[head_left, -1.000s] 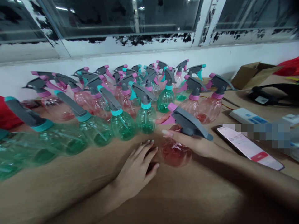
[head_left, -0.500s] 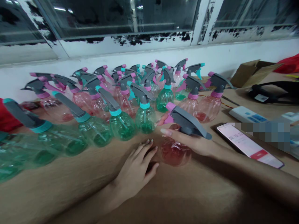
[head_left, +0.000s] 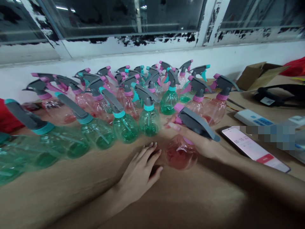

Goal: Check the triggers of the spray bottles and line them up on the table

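Note:
My right hand (head_left: 190, 140) is wrapped round the neck of a pink spray bottle (head_left: 181, 154) with a grey trigger head (head_left: 196, 123), which stands on the brown table (head_left: 71, 178). My left hand (head_left: 140, 168) lies flat on the table just left of that bottle, fingers spread, holding nothing. Behind them stand several spray bottles in rows, green ones (head_left: 149, 119) with teal collars in front and pink ones (head_left: 214, 108) further back.
A phone (head_left: 252, 152) with a lit screen lies right of the held bottle. A white remote-like device (head_left: 252, 118), a black strap (head_left: 278, 95) and a cardboard box (head_left: 257, 74) sit at the far right. A white wall and window run behind the bottles.
My right hand has shifted up on the pink bottle and the trigger head has moved slightly up and right. The left hand has stayed put.

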`<state>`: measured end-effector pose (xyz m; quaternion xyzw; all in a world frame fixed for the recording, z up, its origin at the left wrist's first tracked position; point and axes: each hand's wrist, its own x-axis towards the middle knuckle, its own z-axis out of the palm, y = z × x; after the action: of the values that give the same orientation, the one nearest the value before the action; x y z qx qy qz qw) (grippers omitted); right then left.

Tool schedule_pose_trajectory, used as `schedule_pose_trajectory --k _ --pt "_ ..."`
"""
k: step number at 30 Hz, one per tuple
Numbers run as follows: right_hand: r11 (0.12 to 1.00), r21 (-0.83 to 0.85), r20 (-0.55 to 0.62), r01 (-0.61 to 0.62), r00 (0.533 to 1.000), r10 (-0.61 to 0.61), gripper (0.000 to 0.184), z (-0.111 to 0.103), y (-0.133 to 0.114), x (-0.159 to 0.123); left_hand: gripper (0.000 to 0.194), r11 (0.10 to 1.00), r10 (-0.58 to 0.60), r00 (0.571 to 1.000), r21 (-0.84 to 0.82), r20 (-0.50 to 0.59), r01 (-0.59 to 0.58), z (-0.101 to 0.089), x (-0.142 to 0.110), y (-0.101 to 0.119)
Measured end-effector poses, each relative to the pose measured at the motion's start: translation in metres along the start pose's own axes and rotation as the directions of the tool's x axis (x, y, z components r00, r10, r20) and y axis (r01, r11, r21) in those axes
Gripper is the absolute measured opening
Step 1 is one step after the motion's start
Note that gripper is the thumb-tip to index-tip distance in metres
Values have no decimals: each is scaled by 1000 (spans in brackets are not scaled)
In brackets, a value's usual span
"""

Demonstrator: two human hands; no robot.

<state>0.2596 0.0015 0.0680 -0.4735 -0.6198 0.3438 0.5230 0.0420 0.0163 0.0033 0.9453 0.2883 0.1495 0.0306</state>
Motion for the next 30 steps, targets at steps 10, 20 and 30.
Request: schedule_pose_trajectory --k 10,20,30 --pt "993 106 46 53 997 -58 21 4 1 2 39 1000 7 1000 9 -13 -7 0 1 1" --pt "990 107 46 88 995 -93 29 4 0 2 39 1000 4 1000 12 2 -4 -1 1 1" --pt "990 99 43 101 993 -106 30 4 -3 2 39 1000 12 1000 3 -20 -11 0 1 1"
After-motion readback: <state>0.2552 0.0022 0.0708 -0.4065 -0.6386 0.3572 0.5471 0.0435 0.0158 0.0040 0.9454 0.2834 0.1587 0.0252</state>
